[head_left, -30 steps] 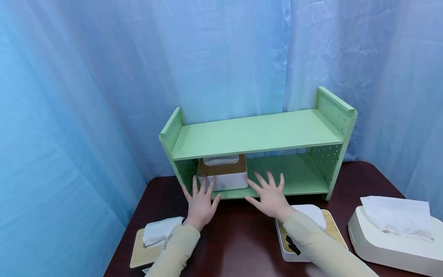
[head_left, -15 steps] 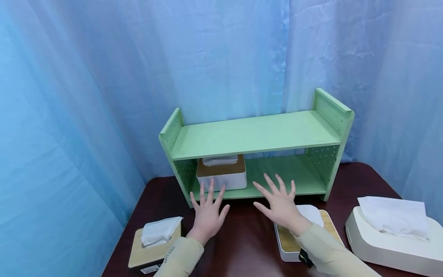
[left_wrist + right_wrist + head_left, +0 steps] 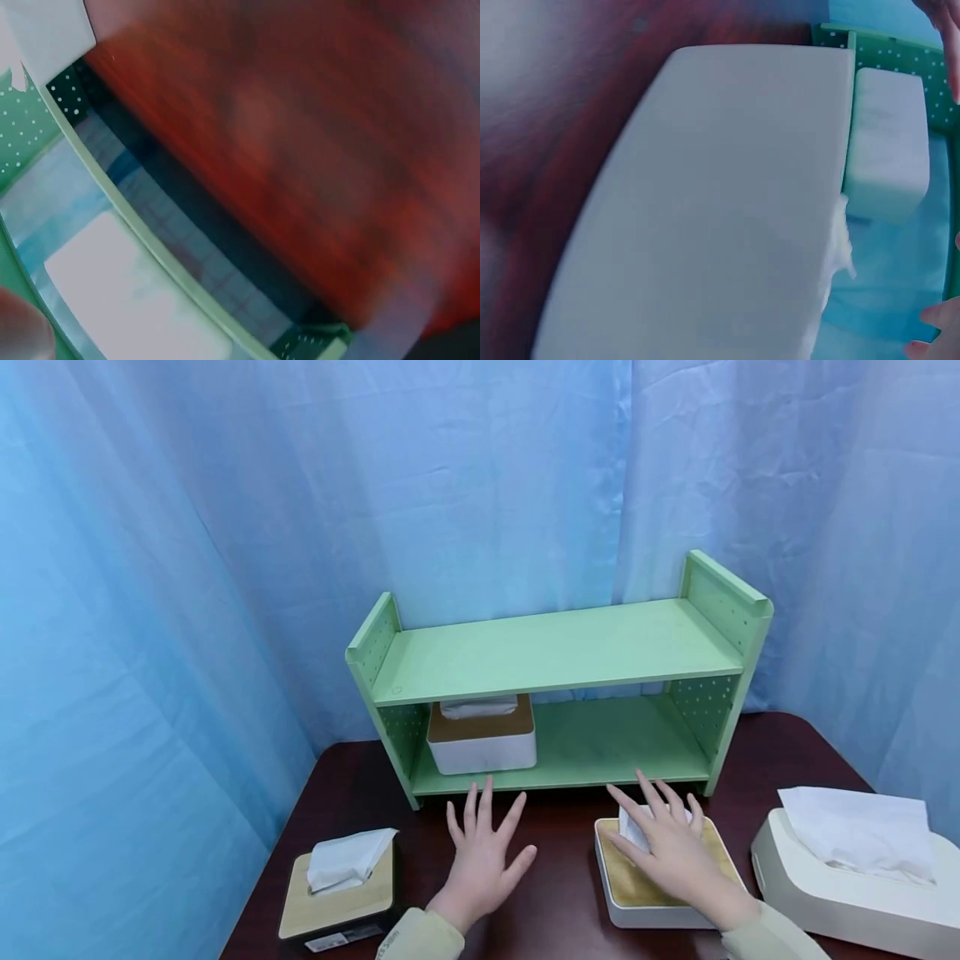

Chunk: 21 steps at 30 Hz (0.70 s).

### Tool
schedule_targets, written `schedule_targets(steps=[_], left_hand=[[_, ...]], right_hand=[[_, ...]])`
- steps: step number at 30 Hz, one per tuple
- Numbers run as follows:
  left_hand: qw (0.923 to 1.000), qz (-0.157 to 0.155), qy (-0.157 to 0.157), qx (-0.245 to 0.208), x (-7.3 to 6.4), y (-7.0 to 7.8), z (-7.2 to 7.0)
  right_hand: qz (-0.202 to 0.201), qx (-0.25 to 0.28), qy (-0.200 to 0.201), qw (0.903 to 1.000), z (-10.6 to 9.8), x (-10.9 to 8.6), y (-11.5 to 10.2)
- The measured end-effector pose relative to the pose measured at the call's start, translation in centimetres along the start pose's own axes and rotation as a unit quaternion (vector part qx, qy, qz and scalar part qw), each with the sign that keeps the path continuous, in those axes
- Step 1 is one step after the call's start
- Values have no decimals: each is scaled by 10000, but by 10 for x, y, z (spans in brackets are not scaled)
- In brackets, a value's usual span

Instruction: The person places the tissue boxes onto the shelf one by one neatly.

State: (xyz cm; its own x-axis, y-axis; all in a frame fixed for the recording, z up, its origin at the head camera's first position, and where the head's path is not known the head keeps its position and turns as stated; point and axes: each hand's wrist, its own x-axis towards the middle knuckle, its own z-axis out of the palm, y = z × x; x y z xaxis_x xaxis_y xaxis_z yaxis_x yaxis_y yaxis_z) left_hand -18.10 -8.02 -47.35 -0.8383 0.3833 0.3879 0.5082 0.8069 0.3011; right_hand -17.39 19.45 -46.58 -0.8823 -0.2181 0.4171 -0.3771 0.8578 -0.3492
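Note:
My right hand (image 3: 675, 852), fingers spread, is over the white tissue box with a pale wooden lid (image 3: 626, 877) on the table; whether it touches cannot be told. That hand partly hides the tissue sticking up from the lid. In front of the green shelf (image 3: 558, 647), my left hand (image 3: 483, 864) hovers with spread fingers and holds nothing. Another white tissue box (image 3: 483, 752), brown-lidded, sits at the left of the lower shelf. In the right wrist view, a white box wall (image 3: 720, 187) fills the middle, with the shelved box (image 3: 889, 139) beyond.
Left of my left hand stands a black tissue box with a pale wooden lid (image 3: 341, 893). A large cream tissue box (image 3: 862, 893) stands at the table's right. Blue curtains (image 3: 487, 485) hang behind and beside the dark red table (image 3: 551, 893).
Both hands have drawn back from the shelf and shifted rightward. The right hand has come over the pale-lidded white tissue box. The tissue boxes have stayed in place.

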Motion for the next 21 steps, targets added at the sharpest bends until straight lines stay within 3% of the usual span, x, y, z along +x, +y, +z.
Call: schedule_targets(steps=[6, 11, 17, 21], left_hand=[[9990, 228, 96, -361, -7, 14, 16], [9980, 230, 92, -589, -12, 26, 34], [9840, -267, -385, -1719, -14, 41, 51], [9730, -505, -782, -2114, -12, 49, 59]], right_hand=[[296, 130, 100, 9994, -5, -20, 21], [585, 350, 131, 9976, -5, -32, 30], [871, 490, 168, 9949, -7, -46, 40], [1178, 765, -115, 9900, -9, -51, 46]])
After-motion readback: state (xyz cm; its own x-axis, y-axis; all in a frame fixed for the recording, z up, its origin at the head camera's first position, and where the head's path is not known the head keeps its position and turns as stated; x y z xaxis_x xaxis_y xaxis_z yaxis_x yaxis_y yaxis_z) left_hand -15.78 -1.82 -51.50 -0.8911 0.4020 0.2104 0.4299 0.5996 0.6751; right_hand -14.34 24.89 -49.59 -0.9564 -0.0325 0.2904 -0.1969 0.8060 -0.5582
